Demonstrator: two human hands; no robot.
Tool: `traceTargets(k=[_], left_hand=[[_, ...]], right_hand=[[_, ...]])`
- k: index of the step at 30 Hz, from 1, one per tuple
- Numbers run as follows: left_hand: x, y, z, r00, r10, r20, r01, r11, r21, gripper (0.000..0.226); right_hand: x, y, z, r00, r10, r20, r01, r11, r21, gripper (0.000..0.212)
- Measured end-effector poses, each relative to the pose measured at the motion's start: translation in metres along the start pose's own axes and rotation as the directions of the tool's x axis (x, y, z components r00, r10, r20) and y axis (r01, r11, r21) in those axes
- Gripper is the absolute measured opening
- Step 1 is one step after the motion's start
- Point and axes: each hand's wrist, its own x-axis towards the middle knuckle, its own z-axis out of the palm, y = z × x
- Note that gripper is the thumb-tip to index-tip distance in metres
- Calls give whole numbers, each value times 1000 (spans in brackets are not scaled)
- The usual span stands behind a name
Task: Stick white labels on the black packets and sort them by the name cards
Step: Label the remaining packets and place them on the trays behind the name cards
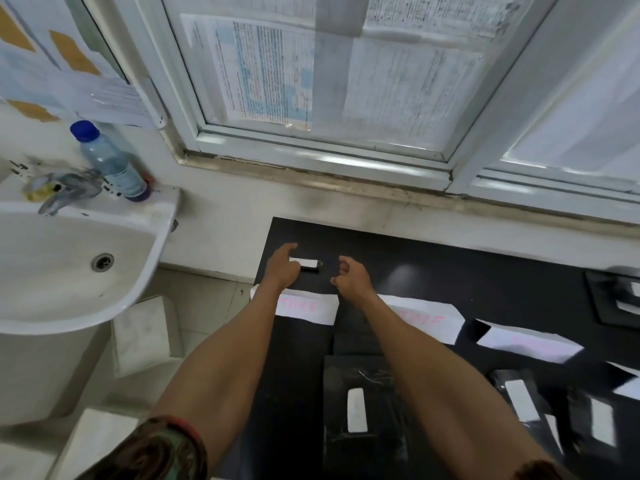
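Note:
A black packet with a white label (306, 264) lies at the far left of the black table (450, 271), behind a name card (308, 308) with pink writing. My left hand (282, 266) rests on the packet's left end, fingers stretched forward. My right hand (349, 275) hovers just right of it, fingers loosely curled, holding nothing. A second name card (429, 318) and a third (530, 342) lie further right. Near me lies a labelled black packet (358, 407), and several more labelled packets (523, 400) sit at the lower right.
A white sink (69, 271) with a tap (65, 190) and a blue-capped bottle (110, 161) stands left of the table. A window (346, 81) covered with papers runs along the back. A black tray (616, 299) sits at the right edge.

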Motion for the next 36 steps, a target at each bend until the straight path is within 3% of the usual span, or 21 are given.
traceTargets(k=[8, 12, 14, 15, 17, 19, 24, 27, 29, 33, 36], left_hand=[[-94, 22, 53, 982, 172, -74, -178, 981, -76, 45], [-165, -19, 97, 980, 184, -71, -176, 978, 111, 17], [-195, -46, 115, 990, 135, -45, -124, 973, 196, 21], [-207, -59, 122, 996, 84, -34, -76, 976, 202, 35], [-227, -74, 135, 999, -41, 13, 39, 992, 124, 75], [-236, -81, 145, 994, -100, 51, 100, 995, -9, 95], [-231, -80, 158, 980, -188, -69, 174, 970, -168, 90], [-227, -81, 161, 959, -257, -121, 224, 946, -233, 48], [-228, -82, 162, 944, -300, -136, 260, 932, -252, 37], [-236, -84, 161, 931, -338, -138, 290, 915, -282, 39], [-248, -79, 158, 942, -324, -84, 274, 892, -360, 61]], right_hand=[[-80, 46, -49, 988, -125, -93, 116, 989, -91, 51], [-136, 92, -58, 966, -254, -37, 235, 934, -268, 27], [-159, 115, -56, 960, -279, 14, 269, 910, -315, 18], [-170, 127, -54, 958, -282, 47, 281, 901, -331, 15], [-191, 151, -50, 949, -299, 101, 314, 875, -369, 13], [-209, 170, -46, 944, -298, 143, 330, 853, -403, 15], [-226, 191, -43, 934, -309, 176, 356, 821, -446, 24], [-225, 195, -49, 946, -281, 163, 325, 828, -458, 31], [-225, 197, -54, 955, -264, 138, 298, 835, -462, 35], [-230, 198, -57, 970, -222, 95, 241, 861, -448, 39], [-236, 196, -55, 979, -194, 61, 201, 888, -414, 39]])
